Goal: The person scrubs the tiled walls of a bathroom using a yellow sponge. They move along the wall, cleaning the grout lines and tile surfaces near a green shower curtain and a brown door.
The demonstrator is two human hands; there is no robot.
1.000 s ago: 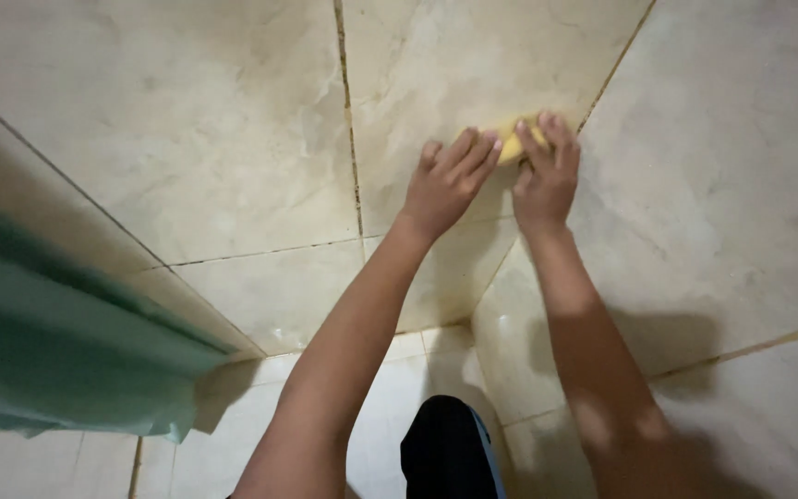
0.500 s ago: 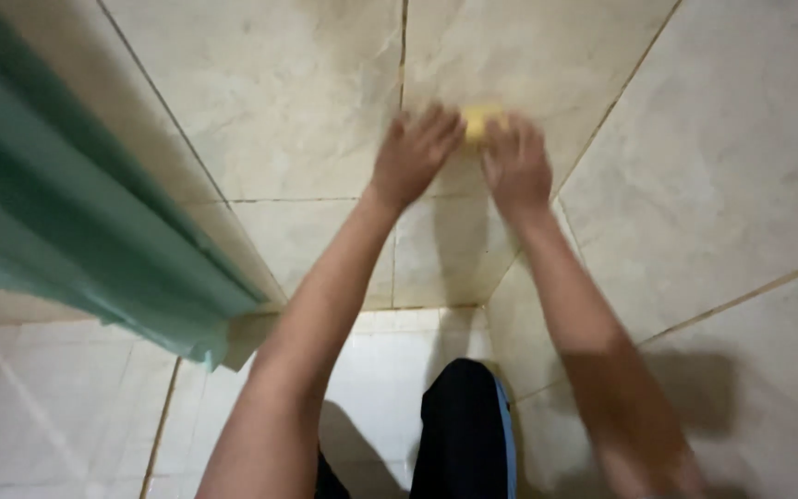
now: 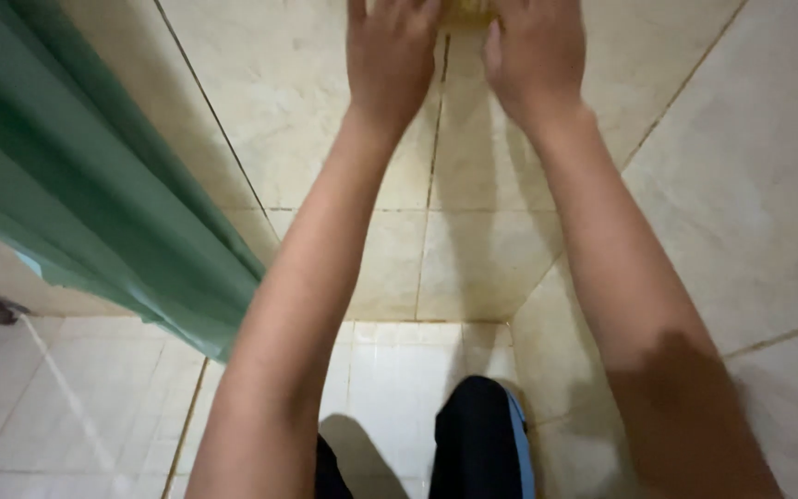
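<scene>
Hands press high against the beige tiled wall [image 3: 713, 185], both arms stretched up and away from the camera. Compared with a second ago, the left hand [image 3: 390, 55] and right hand [image 3: 533, 55] now sit at the very top edge of the view, and the yellow sponge [image 3: 465, 11] between them has gone from plainly visible to a thin sliver nearly cut off by the frame; the head has tipped down while the arms reach on. The sponge lies flat on the wall astride a vertical grout line [image 3: 436, 139], the right hand over it and the left just beside it. Fingers of both hands look spread and flattened against the tile rather than curled, though their tips are out of view, so the hold on the sponge cannot be told for certain. A green curtain [image 3: 94, 185] hangs at left, above white floor tiles [image 3: 85, 416], and a dark trouser leg [image 3: 477, 444] shows below.
</scene>
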